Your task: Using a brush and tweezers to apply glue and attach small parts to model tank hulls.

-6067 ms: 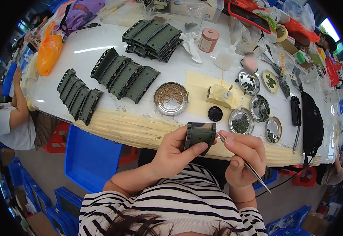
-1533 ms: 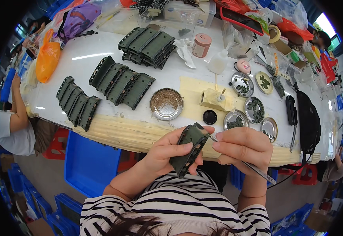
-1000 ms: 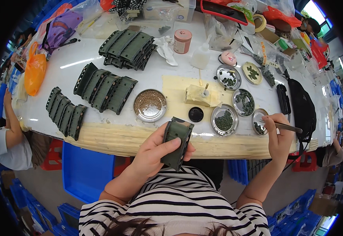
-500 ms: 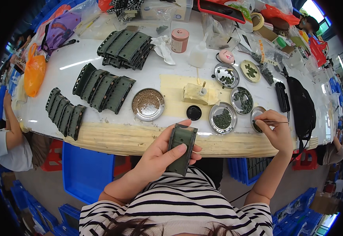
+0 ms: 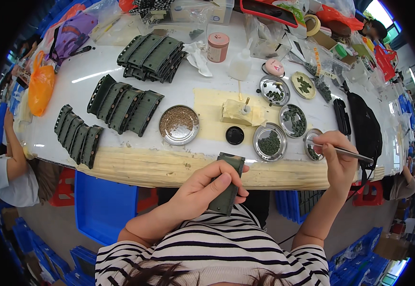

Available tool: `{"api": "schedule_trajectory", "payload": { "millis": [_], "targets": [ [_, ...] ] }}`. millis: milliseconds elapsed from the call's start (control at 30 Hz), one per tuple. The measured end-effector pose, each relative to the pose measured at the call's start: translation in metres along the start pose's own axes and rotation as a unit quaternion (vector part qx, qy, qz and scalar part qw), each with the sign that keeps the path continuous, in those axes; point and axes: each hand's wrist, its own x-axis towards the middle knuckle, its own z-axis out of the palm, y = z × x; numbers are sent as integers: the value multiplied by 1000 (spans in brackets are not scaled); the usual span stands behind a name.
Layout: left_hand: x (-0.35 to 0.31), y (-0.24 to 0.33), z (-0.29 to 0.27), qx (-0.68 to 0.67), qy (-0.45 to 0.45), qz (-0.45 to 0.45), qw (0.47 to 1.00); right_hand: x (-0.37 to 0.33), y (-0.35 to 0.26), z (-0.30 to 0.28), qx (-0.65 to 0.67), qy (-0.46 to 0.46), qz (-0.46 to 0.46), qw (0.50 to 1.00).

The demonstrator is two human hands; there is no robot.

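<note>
The white table [image 5: 179, 97] is the biggest thing here, and it bends along its near side, where a yellowish strip runs. Below it, on the left, is a blue tray [image 5: 105, 205]. On the right of the table lies a black bag [image 5: 365, 124]. A stack of dark green ribbed pieces [image 5: 152, 56] lies toward the far side, and two more groups, a middle group [image 5: 125, 105] and a left group [image 5: 77, 137], lie nearer. An orange plastic bag [image 5: 41, 88] is at the left end. The left hand [image 5: 202, 190] has its grip closed around a green piece [image 5: 225, 203], which it holds tilted in front of the striped shirt, just beside the table edge; the fingers cover its middle part. The right hand [image 5: 339, 159] pinches a pair of metal tweezers [image 5: 355, 154] between thumb and fingers, so this grip is closed too. The tweezers reach over a small steel dish [image 5: 306, 147]; whether their tips have hold of something, I cannot tell. Near it are a dish of fine green bits [image 5: 270, 159] and, more to the left, a dish of brown grains [image 5: 180, 142]. Between these two lies a round black lid [image 5: 234, 136], and small green parts [image 5: 315, 153] lie in the small dish.
</note>
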Motion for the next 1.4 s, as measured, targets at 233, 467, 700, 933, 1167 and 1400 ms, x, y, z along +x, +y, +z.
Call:
{"api": "schedule_trajectory", "payload": {
  "millis": [233,467,700,933,1167,1400],
  "targets": [
    [12,0,4,-127,-16,-50,991,6,-32,81,128,-124,-117,977],
    [6,-1,-4,-92,4,-14,996,7,-33,95,108,-144,-112,977],
    [7,-5,2,155,82,120,977,-3,-38,100,151,-89,-26,984],
    [11,-9,-3,251,101,207,940,-5,-41,104,140,-90,-24,986],
    [8,-5,10,144,126,196,962,-7,-38,96,47,-34,-168,984],
    [7,-6,3,356,103,193,908,-9,-44,103,-141,-49,-289,946]
  ]
}}
